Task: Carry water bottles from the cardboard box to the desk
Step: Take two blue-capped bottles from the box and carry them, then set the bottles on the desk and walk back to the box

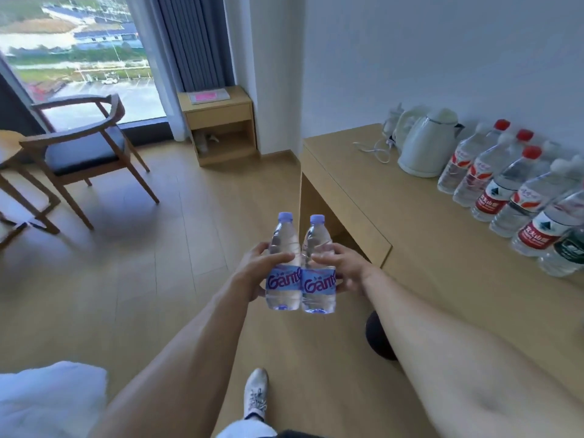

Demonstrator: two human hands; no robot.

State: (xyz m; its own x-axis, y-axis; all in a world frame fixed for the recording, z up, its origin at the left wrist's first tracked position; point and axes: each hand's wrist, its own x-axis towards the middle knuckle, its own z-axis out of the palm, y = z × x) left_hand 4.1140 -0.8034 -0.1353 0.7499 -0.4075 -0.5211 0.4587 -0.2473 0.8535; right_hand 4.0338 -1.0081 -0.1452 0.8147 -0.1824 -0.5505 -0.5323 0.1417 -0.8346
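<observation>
We are looking through a single head-worn wide-angle camera, and it is facing forward and steeply down. The desk [426, 222] is running along the right of the frame, close to us; left of the desk, bare wooden floor [142, 279] is stretching away toward a window [72, 58]. We are seeing our own forearms entering from the bottom edge.

Two clear glossy plastic bottles with lilac caps [300, 263]; pale matt smooth wood surface [426, 222]; glossy white plastic kettle [426, 143]; light smooth wood-plank floor [142, 263]
</observation>
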